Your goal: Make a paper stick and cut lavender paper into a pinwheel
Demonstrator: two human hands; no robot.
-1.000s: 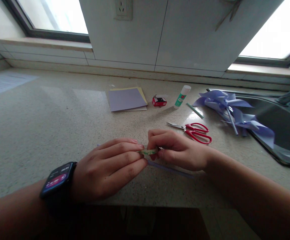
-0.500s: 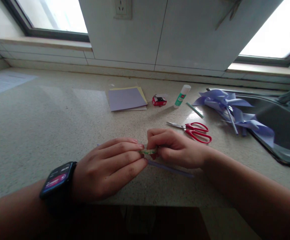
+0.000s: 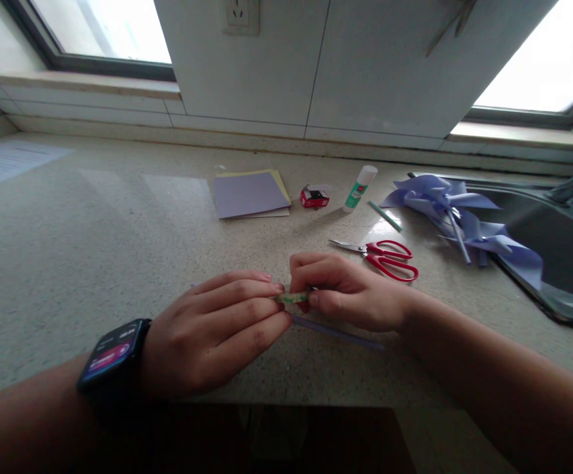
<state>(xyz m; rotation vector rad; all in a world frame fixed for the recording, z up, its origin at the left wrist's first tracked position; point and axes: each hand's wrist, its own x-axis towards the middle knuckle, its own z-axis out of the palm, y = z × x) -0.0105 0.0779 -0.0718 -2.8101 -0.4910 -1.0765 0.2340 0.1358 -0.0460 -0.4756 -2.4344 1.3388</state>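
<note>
Nearer than the red-handled scissors (image 3: 371, 251) and left of them, the right hand (image 3: 338, 289) pinches a green-patterned band (image 3: 292, 299), the straight-fingered left hand (image 3: 217, 329), grip unreadable, covering part of a lilac strip (image 3: 336, 330): apparently a fine handling step, calling for steady fingertips.

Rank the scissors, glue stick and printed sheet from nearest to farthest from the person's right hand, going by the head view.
1. Scissors: just beyond the right hand, toward its right.
2. Glue stick: farther back, behind the scissors.
3. Printed sheet: at the far left of the counter.
</note>
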